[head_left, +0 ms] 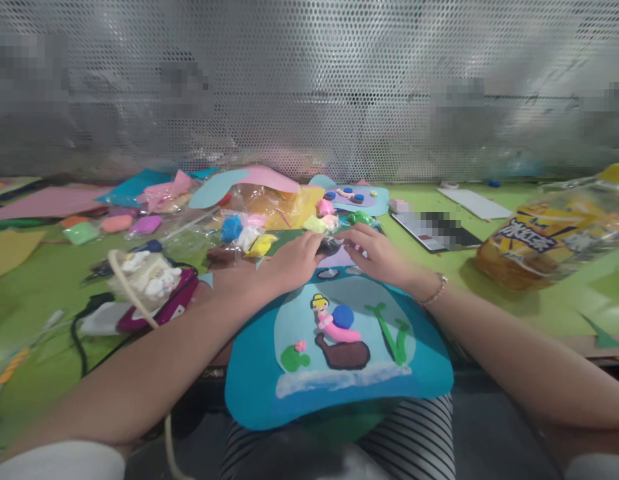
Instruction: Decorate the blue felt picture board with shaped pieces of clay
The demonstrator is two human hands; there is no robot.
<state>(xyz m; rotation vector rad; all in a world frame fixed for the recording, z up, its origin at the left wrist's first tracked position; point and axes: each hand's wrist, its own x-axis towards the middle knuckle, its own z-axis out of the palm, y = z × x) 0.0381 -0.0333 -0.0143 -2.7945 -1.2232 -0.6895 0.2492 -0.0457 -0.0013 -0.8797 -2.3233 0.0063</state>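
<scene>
Both hands meet over the top edge of a blue card picture (244, 373). In my left hand (296, 263), closed fingers grip a small black lump of clay in a shiny wrapper (330, 247). The fingers of my right hand (372, 253) are curled, with thumb and forefinger pinching the right end of that lump. On the picture, modelled in clay, are a pink snail figure with a blue shell (343, 317), a brown shape (346, 353), green plants (396, 337) and a white strip (344, 381). The picture's lower part overhangs the table edge above my lap.
Bagged clay lumps (232, 229) and coloured sheets (254, 177) lie beyond my hands. A second clay picture (376, 200) is behind them. To the right are a phone (414, 230) and a large bottle of amber drink (544, 247) on its side. Cables and a maroon power bank (184, 300) lie left.
</scene>
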